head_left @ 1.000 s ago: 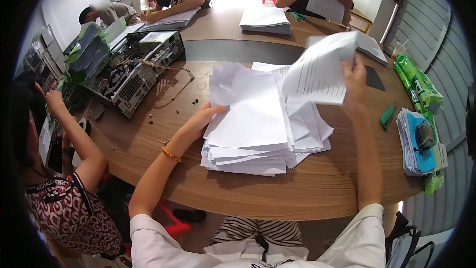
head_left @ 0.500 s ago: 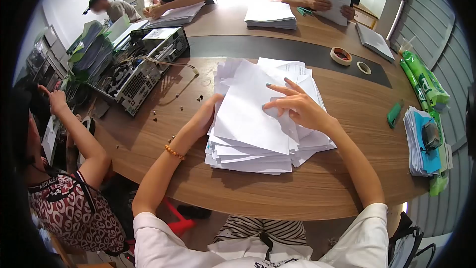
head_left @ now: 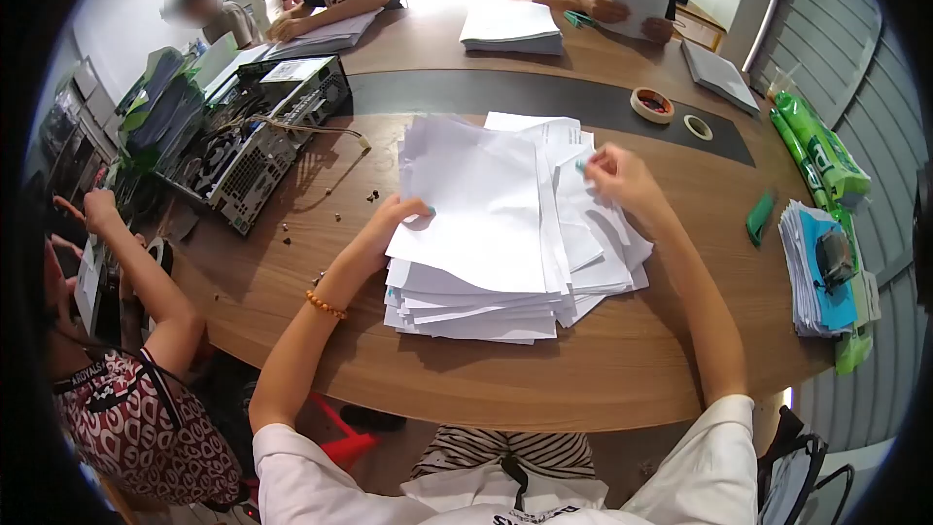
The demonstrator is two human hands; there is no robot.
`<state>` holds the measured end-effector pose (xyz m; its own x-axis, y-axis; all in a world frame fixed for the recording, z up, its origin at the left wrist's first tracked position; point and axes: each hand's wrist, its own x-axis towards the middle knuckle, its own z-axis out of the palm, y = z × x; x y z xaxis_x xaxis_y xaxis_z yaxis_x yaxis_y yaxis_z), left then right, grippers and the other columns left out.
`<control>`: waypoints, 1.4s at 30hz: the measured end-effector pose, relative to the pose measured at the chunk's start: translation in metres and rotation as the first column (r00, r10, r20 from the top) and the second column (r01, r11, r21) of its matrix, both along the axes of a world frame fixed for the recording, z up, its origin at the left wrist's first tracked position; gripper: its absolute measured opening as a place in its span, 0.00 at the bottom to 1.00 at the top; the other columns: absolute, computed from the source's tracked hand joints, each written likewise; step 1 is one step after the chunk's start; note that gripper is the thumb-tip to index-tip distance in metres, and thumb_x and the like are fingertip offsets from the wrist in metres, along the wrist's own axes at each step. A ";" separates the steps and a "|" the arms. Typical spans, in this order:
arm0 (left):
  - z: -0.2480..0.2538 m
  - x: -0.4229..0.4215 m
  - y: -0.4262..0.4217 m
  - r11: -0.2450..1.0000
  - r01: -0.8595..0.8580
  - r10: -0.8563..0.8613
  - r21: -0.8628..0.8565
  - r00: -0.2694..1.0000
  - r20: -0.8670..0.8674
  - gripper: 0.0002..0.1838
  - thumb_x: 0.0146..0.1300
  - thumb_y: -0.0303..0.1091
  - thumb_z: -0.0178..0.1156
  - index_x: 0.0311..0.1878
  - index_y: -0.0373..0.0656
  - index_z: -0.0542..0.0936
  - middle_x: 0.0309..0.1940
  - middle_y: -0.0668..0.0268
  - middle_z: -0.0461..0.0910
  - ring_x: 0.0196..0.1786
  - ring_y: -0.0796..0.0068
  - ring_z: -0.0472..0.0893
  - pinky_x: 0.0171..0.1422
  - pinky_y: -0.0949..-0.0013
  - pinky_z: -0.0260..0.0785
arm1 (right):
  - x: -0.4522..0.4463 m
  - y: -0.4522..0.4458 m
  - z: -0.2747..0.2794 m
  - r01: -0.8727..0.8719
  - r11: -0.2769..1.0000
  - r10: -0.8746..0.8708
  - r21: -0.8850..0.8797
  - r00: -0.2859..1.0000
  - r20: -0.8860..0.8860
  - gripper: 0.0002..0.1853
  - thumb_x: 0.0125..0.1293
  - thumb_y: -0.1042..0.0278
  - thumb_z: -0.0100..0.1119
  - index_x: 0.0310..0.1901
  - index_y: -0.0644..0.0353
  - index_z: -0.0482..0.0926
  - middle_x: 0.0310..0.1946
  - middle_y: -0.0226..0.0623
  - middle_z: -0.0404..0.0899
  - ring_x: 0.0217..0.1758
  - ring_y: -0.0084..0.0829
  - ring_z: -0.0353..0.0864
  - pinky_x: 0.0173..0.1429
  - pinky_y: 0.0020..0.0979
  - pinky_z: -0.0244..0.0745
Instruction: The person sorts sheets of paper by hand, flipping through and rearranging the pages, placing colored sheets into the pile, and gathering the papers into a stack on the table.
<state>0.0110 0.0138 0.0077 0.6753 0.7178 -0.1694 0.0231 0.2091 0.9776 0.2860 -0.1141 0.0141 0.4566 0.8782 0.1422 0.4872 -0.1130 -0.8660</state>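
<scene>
A loose stack of white paper (head_left: 471, 224) lies before me, its sheets uneven at the lower edge. At its left side my left hand (head_left: 387, 231) grips the edge of the upper sheets, thumb on top and the other fingers mostly hidden. A second batch of paper (head_left: 607, 262), fanned out, overlaps the stack on the right. Above that batch is my right hand (head_left: 622, 180), fingers curled together in a pinch and slightly blurred. Whether a sheet is between those fingertips I cannot make out.
An opened computer case (head_left: 258, 146) stands at left, with small screws (head_left: 373, 196) nearby. Tape rolls (head_left: 652, 106) lie beyond the papers. A green stapler-like object (head_left: 761, 219) and a bundle of papers (head_left: 812, 272) sit at right. Co-workers sit left and across the table.
My right hand has moved from the top sheet to the right-hand batch, its spread fingers now curled. My left thumb now lies over the top sheet's edge. The view has shifted slightly.
</scene>
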 end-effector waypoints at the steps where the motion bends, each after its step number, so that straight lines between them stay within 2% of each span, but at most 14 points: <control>1: 0.002 0.002 0.000 0.999 0.020 -0.021 -0.037 0.999 -0.029 0.16 0.45 0.32 0.52 0.38 0.33 0.68 0.28 0.63 0.71 0.29 0.76 0.74 0.33 0.77 0.68 | -0.002 -0.005 0.004 -0.051 0.975 0.059 -0.217 0.998 0.032 0.14 0.48 0.67 0.58 0.34 0.67 0.72 0.23 0.40 0.76 0.26 0.23 0.76 0.28 0.24 0.70; 8: -0.003 -0.001 0.007 0.995 0.096 -0.093 0.039 0.993 -0.075 0.09 0.47 0.34 0.52 0.29 0.39 0.71 0.27 0.68 0.68 0.27 0.81 0.70 0.34 0.81 0.64 | -0.023 0.003 -0.010 -0.151 0.983 0.170 -0.109 0.965 0.197 0.12 0.46 0.65 0.61 0.25 0.66 0.74 0.16 0.28 0.71 0.15 0.16 0.67 0.18 0.18 0.61; 10: -0.004 0.001 0.007 0.993 0.116 -0.116 -0.016 0.993 -0.025 0.10 0.46 0.34 0.53 0.30 0.39 0.71 0.27 0.68 0.69 0.27 0.82 0.70 0.33 0.81 0.64 | -0.025 -0.001 0.003 -0.147 0.958 0.129 -0.247 0.988 -0.087 0.12 0.46 0.65 0.61 0.21 0.66 0.75 0.12 0.29 0.70 0.12 0.16 0.64 0.16 0.18 0.58; 15: -0.012 0.002 0.013 0.988 0.147 -0.147 -0.040 0.989 0.010 0.14 0.45 0.34 0.54 0.36 0.36 0.70 0.28 0.66 0.71 0.29 0.80 0.72 0.31 0.79 0.65 | -0.020 0.000 0.000 -0.236 0.955 0.199 -0.179 0.959 -0.201 0.10 0.48 0.67 0.59 0.20 0.65 0.75 0.10 0.26 0.67 0.12 0.14 0.63 0.15 0.16 0.55; 18: -0.014 0.003 0.011 0.993 0.099 -0.098 -0.058 0.995 0.027 0.16 0.46 0.34 0.54 0.38 0.36 0.69 0.29 0.66 0.71 0.30 0.79 0.72 0.32 0.78 0.66 | -0.016 -0.003 0.003 -0.152 0.955 0.090 -0.254 0.967 -0.239 0.11 0.49 0.67 0.58 0.18 0.66 0.74 0.11 0.26 0.68 0.12 0.15 0.63 0.15 0.18 0.55; 21: -0.013 0.003 0.010 0.994 0.078 -0.075 -0.083 0.997 0.032 0.17 0.46 0.33 0.53 0.39 0.35 0.68 0.30 0.65 0.71 0.30 0.78 0.73 0.33 0.77 0.67 | -0.003 -0.005 -0.003 0.013 0.989 -0.015 -0.149 1.000 -0.012 0.11 0.49 0.66 0.56 0.19 0.67 0.74 0.12 0.29 0.71 0.13 0.20 0.67 0.17 0.22 0.59; 23: -0.012 0.003 0.012 0.992 0.113 -0.113 -0.054 0.993 -0.011 0.17 0.45 0.33 0.53 0.39 0.34 0.68 0.30 0.64 0.71 0.31 0.78 0.73 0.34 0.76 0.68 | 0.006 -0.004 -0.003 0.122 0.992 -0.128 0.044 0.869 0.478 0.11 0.48 0.66 0.56 0.21 0.67 0.75 0.14 0.34 0.74 0.16 0.25 0.71 0.21 0.26 0.63; 25: -0.014 0.002 0.013 0.990 0.121 -0.121 -0.068 0.993 0.006 0.16 0.45 0.32 0.53 0.38 0.34 0.68 0.29 0.63 0.71 0.30 0.78 0.73 0.34 0.76 0.68 | 0.016 -0.007 0.001 0.160 0.985 -0.170 0.062 0.862 0.478 0.10 0.47 0.65 0.57 0.22 0.64 0.76 0.16 0.37 0.75 0.19 0.27 0.74 0.25 0.27 0.66; 28: -0.018 0.003 0.016 0.990 0.110 -0.112 -0.089 0.994 -0.010 0.15 0.45 0.31 0.53 0.37 0.34 0.69 0.27 0.62 0.71 0.28 0.77 0.74 0.31 0.77 0.69 | 0.026 -0.015 0.002 0.180 0.983 -0.182 0.041 0.908 0.377 0.12 0.45 0.63 0.60 0.23 0.65 0.77 0.17 0.36 0.75 0.19 0.26 0.73 0.25 0.26 0.65; 30: -0.016 0.004 0.015 0.985 0.143 -0.144 -0.094 0.990 -0.009 0.15 0.45 0.31 0.53 0.37 0.34 0.68 0.27 0.62 0.71 0.28 0.77 0.74 0.31 0.77 0.69 | 0.024 -0.017 0.003 0.055 0.993 -0.057 -0.105 0.998 -0.021 0.13 0.44 0.62 0.62 0.24 0.66 0.77 0.17 0.35 0.75 0.21 0.24 0.73 0.25 0.24 0.66; 31: -0.013 0.004 0.013 0.990 0.112 -0.115 -0.088 0.993 -0.029 0.16 0.46 0.31 0.53 0.38 0.34 0.67 0.28 0.62 0.71 0.29 0.76 0.74 0.32 0.76 0.68 | 0.027 -0.012 -0.004 0.010 0.984 -0.022 -0.180 0.998 -0.065 0.11 0.46 0.65 0.62 0.25 0.67 0.76 0.18 0.32 0.74 0.19 0.18 0.70 0.22 0.19 0.63; 39: -0.013 0.003 0.013 0.995 0.061 -0.065 -0.074 0.996 -0.054 0.16 0.46 0.32 0.53 0.38 0.35 0.67 0.30 0.63 0.70 0.29 0.77 0.73 0.32 0.76 0.67 | 0.024 -0.013 0.003 0.044 0.998 -0.058 -0.049 0.939 -0.339 0.10 0.47 0.68 0.60 0.24 0.69 0.76 0.19 0.35 0.75 0.16 0.20 0.71 0.20 0.19 0.64; 41: -0.015 0.004 0.014 0.996 0.063 -0.066 -0.071 0.997 -0.041 0.15 0.45 0.32 0.53 0.37 0.35 0.67 0.29 0.63 0.70 0.29 0.77 0.74 0.31 0.77 0.68 | 0.038 -0.012 -0.003 0.040 0.998 -0.057 -0.055 0.930 -0.364 0.11 0.49 0.65 0.58 0.24 0.68 0.76 0.16 0.35 0.74 0.16 0.19 0.70 0.21 0.20 0.65; 42: -0.016 0.004 0.015 0.996 0.055 -0.057 -0.066 0.998 -0.028 0.15 0.44 0.32 0.54 0.36 0.34 0.68 0.28 0.62 0.70 0.28 0.77 0.74 0.29 0.77 0.69 | 0.039 -0.013 0.000 0.085 0.990 -0.095 -0.117 0.991 -0.089 0.11 0.52 0.65 0.56 0.23 0.67 0.76 0.17 0.37 0.75 0.16 0.23 0.72 0.21 0.23 0.66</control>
